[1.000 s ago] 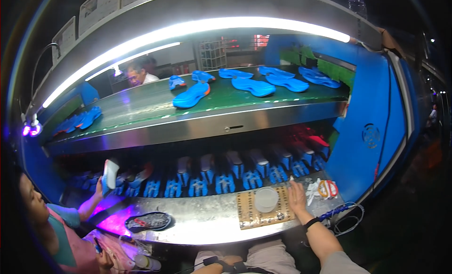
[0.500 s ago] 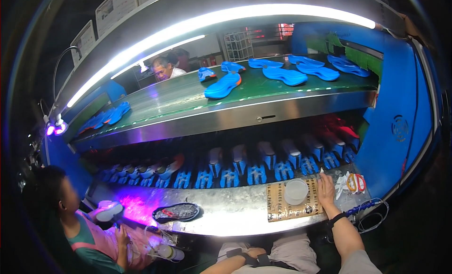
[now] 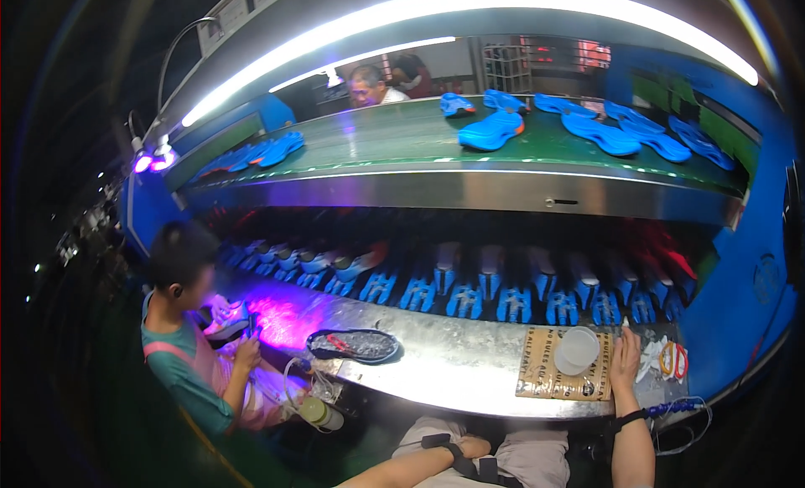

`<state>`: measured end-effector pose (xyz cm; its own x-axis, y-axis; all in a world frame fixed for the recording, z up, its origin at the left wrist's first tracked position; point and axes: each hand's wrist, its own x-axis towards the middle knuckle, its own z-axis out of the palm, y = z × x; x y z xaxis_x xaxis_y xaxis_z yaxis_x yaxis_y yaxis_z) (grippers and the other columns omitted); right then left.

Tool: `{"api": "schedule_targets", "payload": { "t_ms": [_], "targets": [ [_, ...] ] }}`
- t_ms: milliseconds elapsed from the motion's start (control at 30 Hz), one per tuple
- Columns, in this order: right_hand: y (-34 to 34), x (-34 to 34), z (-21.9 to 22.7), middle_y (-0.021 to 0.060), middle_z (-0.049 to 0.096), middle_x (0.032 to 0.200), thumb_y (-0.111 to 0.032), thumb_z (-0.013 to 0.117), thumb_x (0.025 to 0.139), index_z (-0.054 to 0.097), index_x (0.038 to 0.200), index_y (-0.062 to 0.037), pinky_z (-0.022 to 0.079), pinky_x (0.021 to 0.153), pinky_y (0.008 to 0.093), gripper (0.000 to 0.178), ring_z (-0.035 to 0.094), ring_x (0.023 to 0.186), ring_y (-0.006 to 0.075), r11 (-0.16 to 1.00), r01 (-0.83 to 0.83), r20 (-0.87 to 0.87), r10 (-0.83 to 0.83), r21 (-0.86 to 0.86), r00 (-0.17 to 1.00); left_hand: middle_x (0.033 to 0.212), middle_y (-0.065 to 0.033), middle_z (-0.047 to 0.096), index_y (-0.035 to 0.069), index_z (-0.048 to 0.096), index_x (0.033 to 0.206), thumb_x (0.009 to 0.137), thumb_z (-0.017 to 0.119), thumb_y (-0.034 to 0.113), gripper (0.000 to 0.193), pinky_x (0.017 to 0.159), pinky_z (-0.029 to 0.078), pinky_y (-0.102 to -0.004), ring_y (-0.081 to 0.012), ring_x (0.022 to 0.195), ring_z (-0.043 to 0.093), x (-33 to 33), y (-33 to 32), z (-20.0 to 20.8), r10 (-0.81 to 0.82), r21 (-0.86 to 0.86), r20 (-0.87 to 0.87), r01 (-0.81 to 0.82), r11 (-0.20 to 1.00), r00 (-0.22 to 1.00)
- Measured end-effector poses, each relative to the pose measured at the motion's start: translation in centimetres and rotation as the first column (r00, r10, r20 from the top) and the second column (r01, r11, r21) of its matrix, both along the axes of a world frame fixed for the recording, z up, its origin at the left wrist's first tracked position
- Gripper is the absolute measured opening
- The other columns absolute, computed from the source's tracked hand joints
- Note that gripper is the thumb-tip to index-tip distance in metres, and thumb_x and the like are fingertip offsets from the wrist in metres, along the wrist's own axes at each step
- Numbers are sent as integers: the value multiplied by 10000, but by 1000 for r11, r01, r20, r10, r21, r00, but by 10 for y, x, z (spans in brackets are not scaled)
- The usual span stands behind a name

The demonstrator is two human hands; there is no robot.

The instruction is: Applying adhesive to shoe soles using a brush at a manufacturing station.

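Observation:
My right hand [image 3: 625, 364] lies on the metal bench [image 3: 457, 366], its fingers stretched away from me. A small pale tip shows just past the fingers; what it is I cannot make out. Left of that hand is a brown printed cardboard sheet [image 3: 537, 377] with a round translucent lid or dish [image 3: 577, 351] on it. To its right are crumpled white pieces [image 3: 649, 358] and yellow and red rings [image 3: 673, 360]. My left hand [image 3: 475, 448] rests on my lap, wearing a dark wrist strap; its fingers are not clearly visible.
A dark tray [image 3: 354, 346] of clear bits stands on the bench. Blue soles [image 3: 490, 131] lie on the green upper belt [image 3: 394, 140]; shoes on blue holders [image 3: 514, 302] line the lower level. At left, a co-worker [image 3: 189, 337] handles a shoe under purple light. Another person [image 3: 369, 87] is beyond the belt.
The whole view has swung left, so the bench, soles and co-worker sit farther right in the picture. My hands keep their places on the bench and lap.

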<state>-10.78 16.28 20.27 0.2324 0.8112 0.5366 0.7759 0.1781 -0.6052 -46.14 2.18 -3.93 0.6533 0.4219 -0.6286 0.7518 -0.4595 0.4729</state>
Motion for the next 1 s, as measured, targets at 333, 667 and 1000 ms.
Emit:
{"api": "schedule_targets", "payload": {
  "t_ms": [333, 667, 1000],
  "targets": [
    [5, 9, -15, 217, 568, 1248, -207, 448, 1049, 553, 1292, 44, 405, 1036, 406, 366, 542, 1194, 386, 998, -44, -22, 43, -36, 999, 886, -174, 714, 33, 755, 944, 826, 670, 172, 202, 591, 533, -544, -346, 777, 711, 9, 5, -72, 161, 81, 101, -169, 982, 982],
    [16, 25, -35, 225, 541, 1306, -238, 429, 1068, 521, 1336, 66, 360, 1086, 407, 415, 501, 1262, 387, 996, -84, -5, 84, -35, 996, 824, -125, 695, 83, 725, 916, 808, 703, 306, 248, 651, 544, -486, -338, 751, 689, 77, 46, -119, 540, 259, 42, -531, 807, 840],
    [14, 17, -40, 209, 549, 1254, -188, 462, 1038, 539, 1308, 27, 351, 1069, 430, 354, 498, 1214, 378, 998, -52, 0, 52, 35, 999, 781, -106, 702, 86, 702, 860, 797, 700, 335, 256, 671, 543, -495, -346, 798, 699, 77, 39, -115, 661, 146, -151, -645, 750, 735]
  ]
}}
